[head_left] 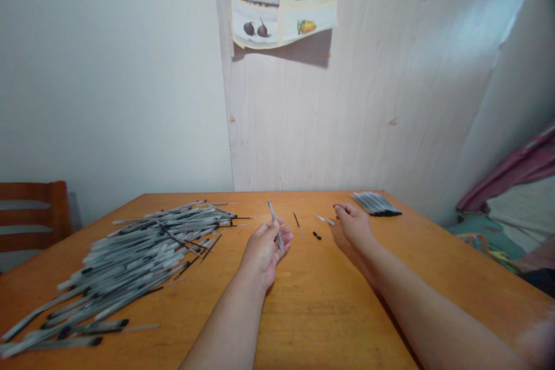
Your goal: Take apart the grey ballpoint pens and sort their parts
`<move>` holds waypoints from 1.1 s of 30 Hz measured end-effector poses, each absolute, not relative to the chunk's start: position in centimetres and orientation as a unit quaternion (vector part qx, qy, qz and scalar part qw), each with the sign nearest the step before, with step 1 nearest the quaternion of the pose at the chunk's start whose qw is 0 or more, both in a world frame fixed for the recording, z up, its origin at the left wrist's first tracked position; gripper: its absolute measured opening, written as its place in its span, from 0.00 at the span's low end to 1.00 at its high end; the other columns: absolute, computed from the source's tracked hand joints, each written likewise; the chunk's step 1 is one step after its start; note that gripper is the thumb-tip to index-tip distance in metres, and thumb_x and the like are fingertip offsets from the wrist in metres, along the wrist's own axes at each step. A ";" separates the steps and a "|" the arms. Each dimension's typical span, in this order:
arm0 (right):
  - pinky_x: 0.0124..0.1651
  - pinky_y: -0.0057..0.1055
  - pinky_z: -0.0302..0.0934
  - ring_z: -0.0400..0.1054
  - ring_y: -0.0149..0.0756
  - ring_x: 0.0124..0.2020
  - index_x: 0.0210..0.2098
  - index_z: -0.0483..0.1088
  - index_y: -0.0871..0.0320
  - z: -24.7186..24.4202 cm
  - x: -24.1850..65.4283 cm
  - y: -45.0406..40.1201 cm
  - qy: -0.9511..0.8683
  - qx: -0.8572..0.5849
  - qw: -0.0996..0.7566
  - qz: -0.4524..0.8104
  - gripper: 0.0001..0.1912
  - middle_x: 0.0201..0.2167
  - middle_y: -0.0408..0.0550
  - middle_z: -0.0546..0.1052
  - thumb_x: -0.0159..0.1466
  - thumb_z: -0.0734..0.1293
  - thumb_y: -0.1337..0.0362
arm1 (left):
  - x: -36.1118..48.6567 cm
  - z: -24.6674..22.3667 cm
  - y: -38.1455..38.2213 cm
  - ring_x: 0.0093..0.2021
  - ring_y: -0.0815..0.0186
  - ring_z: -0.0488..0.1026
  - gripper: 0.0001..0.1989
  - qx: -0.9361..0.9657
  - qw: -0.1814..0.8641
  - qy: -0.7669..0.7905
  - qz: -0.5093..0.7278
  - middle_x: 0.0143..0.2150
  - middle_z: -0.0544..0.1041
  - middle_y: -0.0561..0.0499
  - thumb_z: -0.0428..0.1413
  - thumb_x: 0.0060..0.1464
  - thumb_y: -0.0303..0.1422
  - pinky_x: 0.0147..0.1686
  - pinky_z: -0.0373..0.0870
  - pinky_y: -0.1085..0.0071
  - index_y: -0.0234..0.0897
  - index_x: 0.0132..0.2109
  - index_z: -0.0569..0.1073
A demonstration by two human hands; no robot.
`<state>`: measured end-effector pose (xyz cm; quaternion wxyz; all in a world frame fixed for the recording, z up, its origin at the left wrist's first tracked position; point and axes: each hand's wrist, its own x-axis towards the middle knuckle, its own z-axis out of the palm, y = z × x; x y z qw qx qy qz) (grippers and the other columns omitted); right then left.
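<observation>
My left hand point(265, 245) is closed around a slim grey see-through pen barrel point(272, 211), which slants up and away between thumb and fingers. To its right, my right hand point(354, 222) is raised a little over the table with thumb and forefinger pinched together. A tiny dark spot shows at those fingertips, too small to name. Between the hands lie a thin dark pen refill point(296, 219), two small black end pieces point(317, 236) and small white pieces point(325, 219); the white ones are close to my right fingertips.
A large loose heap of grey pens and parts point(143, 248) covers the left of the wooden table point(321, 312). At the back right is a neat row of pens point(376, 204). A wooden chair point(32, 214) stands at the left, and a fruit picture point(284, 3) hangs on the wall.
</observation>
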<state>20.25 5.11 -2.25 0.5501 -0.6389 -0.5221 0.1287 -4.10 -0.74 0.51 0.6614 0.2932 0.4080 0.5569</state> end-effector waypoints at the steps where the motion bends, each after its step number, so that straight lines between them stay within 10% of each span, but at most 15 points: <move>1: 0.39 0.29 0.61 0.71 0.39 0.37 0.36 0.76 0.62 -1.7 19.7 4.9 -0.529 -0.618 0.562 0.151 0.17 0.33 0.53 0.78 0.62 0.61 0.55 | -4.1 0.5 -0.8 0.31 0.69 0.77 0.08 0.304 0.664 0.408 0.548 0.38 0.78 0.45 0.55 0.61 0.33 0.35 0.72 0.72 0.36 0.45 0.73; 18: 0.19 0.20 0.46 0.57 0.21 0.18 0.33 0.70 0.60 1.8 13.6 1.3 -0.540 -0.413 0.521 0.516 0.18 0.22 0.39 0.72 0.57 0.72 0.51 | -3.1 -0.2 -1.7 0.21 0.74 0.67 0.14 0.452 0.676 0.399 0.424 0.30 0.76 0.49 0.63 0.52 0.38 0.24 0.63 0.78 0.33 0.42 0.77; 33: 0.24 0.18 0.66 0.69 0.25 0.21 0.31 0.69 0.60 1.0 12.1 1.2 -0.398 -0.323 0.545 0.664 0.05 0.24 0.46 0.77 0.64 0.67 0.69 | -3.5 0.3 -0.9 0.39 0.68 0.77 0.18 0.316 0.649 0.343 0.602 0.43 0.79 0.46 0.67 0.48 0.40 0.41 0.71 0.72 0.37 0.43 0.75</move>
